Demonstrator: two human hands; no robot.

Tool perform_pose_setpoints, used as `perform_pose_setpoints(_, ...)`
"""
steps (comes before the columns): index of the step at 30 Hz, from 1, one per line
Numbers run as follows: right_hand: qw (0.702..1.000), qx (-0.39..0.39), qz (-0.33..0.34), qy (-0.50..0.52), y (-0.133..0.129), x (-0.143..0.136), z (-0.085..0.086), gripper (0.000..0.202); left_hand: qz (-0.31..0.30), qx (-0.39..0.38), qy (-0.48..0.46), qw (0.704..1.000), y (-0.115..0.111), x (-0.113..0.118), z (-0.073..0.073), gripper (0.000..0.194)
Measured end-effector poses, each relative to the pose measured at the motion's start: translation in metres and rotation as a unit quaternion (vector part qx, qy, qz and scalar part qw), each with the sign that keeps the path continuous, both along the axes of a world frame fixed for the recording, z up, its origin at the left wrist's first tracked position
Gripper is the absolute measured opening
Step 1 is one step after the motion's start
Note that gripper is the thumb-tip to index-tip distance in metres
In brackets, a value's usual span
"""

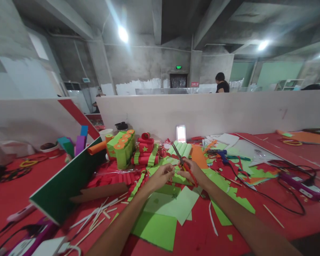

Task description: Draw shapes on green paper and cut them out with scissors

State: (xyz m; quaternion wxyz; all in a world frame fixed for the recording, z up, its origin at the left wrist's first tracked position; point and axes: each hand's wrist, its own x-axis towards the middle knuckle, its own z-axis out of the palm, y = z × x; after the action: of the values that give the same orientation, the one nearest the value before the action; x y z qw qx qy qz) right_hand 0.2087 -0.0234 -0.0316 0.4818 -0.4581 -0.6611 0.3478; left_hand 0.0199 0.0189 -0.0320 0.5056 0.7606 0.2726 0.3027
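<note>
Near the middle of the red table, my right hand (192,173) is closed on scissors (178,152) with orange-red handles, their blades pointing up and to the left. My left hand (164,175) is just left of it, fingers bent together at a small green piece whose outline is hard to make out. Below both hands lie pale green sheets (186,204) and a brighter green sheet (156,227). Behind the scissors are rolled light green tubes (185,148), with an orange sheet (198,156) beside them.
Red rolls with green stars (145,149) and green-orange rolls (121,153) stand at left, near a dark green board (66,181). A blue glue gun (222,155) with a black cord, green scraps and a purple power strip (302,186) lie right. A person (222,85) is beyond the partition.
</note>
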Motion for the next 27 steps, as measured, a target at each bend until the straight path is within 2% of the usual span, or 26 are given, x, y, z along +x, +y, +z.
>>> perform_pose_setpoints(8,1.000,0.010,0.017,-0.007,-0.0072,-0.0035,0.0098,0.036,0.003,0.013,0.005,1.000,0.0013,0.0003,-0.0035,0.027)
perform_pose_setpoints(15,1.000,-0.003,0.019,-0.010,-0.0039,-0.0011,0.0052,0.038,0.002,0.025,0.018,1.000,0.0000,-0.0016,-0.0009,0.035)
perform_pose_setpoints(27,0.999,0.003,0.016,-0.028,-0.0006,0.0038,0.0022,0.037,-0.007,0.006,0.017,1.000,-0.0012,-0.0002,0.0014,0.035)
